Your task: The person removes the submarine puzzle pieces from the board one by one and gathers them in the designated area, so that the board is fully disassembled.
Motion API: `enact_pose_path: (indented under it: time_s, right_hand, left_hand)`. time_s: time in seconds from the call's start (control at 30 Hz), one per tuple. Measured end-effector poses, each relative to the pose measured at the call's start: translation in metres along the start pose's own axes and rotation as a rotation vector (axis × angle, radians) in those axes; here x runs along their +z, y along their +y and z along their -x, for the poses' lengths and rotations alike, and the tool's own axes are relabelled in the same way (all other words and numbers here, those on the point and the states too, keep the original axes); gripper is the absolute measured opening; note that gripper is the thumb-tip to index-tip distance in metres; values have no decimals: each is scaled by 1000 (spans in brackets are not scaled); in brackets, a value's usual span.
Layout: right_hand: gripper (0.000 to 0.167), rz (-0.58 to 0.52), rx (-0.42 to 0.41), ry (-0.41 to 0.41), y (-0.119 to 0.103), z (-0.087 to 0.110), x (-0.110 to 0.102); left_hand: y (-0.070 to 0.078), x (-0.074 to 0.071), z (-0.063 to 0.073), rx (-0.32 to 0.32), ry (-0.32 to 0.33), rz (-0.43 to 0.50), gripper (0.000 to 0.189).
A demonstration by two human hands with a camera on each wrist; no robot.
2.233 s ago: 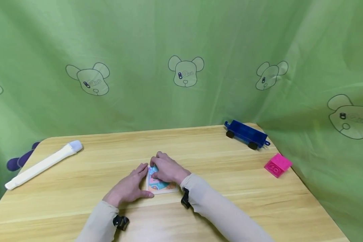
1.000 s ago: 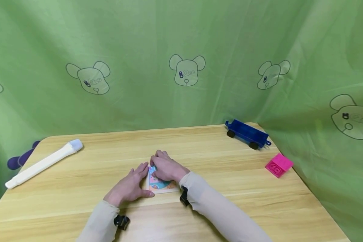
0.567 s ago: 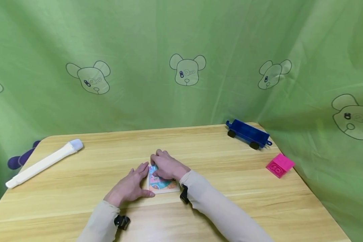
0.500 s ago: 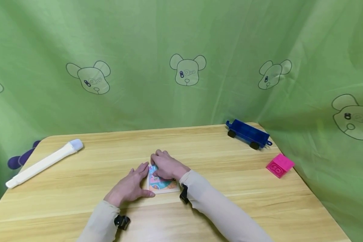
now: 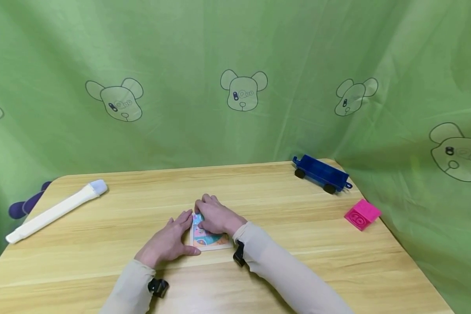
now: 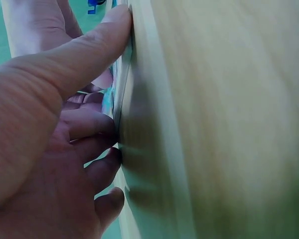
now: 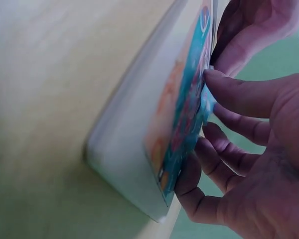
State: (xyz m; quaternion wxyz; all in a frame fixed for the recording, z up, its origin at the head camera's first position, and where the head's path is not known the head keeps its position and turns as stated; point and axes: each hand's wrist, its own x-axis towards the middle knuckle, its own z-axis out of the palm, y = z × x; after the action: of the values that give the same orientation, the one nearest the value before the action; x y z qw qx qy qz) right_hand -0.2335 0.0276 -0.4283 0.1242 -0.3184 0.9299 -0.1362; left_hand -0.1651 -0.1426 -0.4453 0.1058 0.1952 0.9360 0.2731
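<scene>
Though hardly anything has just changed, the right hand (image 5: pixel 218 219) seems to pinch a raised blue piece (image 7: pixel 207 102) near the far left of the picture board (image 7: pixel 127 162), which lies on the table (image 5: pixel 141 207), so the work looks slow and fine. Grasping nothing, the left hand (image 5: pixel 166 245) braces the picture board's left side, thumb and fingers spread. Against the earliest head view, everything merely sits slightly shifted, likely from head movement.
</scene>
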Motion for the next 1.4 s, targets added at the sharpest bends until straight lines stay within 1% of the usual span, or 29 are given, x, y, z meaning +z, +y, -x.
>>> enact_pose_path:
  time_s: [0.13, 0.27, 0.4, 0.57, 0.7, 0.87, 1.03, 1.2, 1.3, 1.4]
  right_hand:
    - [22, -41, -17, 32, 3, 0, 0]
    - [15, -96, -4, 60, 6, -1, 2]
    - [13, -128, 3, 82, 8, -2, 4]
    - [12, -158, -7, 77, 10, -2, 2]
    - [10, -205, -24, 71, 13, -1, 0]
    - [9, -333, -34, 67, 17, 0, -3]
    - [7, -466, -30, 61, 21, 7, -12]
    - [6, -609, -19, 64, 36, 18, -25]
    - [9, -691, 1, 71, 53, 27, -35]
    - [10, -723, 20, 93, 73, 35, -44]
  left_hand:
    - [0, 0, -1, 2, -2, -4, 96]
    - [1, -1, 0, -4, -8, -1, 96]
    - [2, 0, 0, -7, -11, -5, 96]
    - [2, -1, 0, -11, -21, -9, 95]
    - [4, -2, 1, -12, -23, 5, 95]
    - [4, -2, 2, -17, -21, 4, 95]
    - [4, -2, 2, -16, -21, -6, 95]
    - [3, -1, 1, -17, -17, -12, 96]
    - [3, 0, 1, -26, -17, -20, 97]
    - [3, 0, 0, -30, -15, -23, 96]
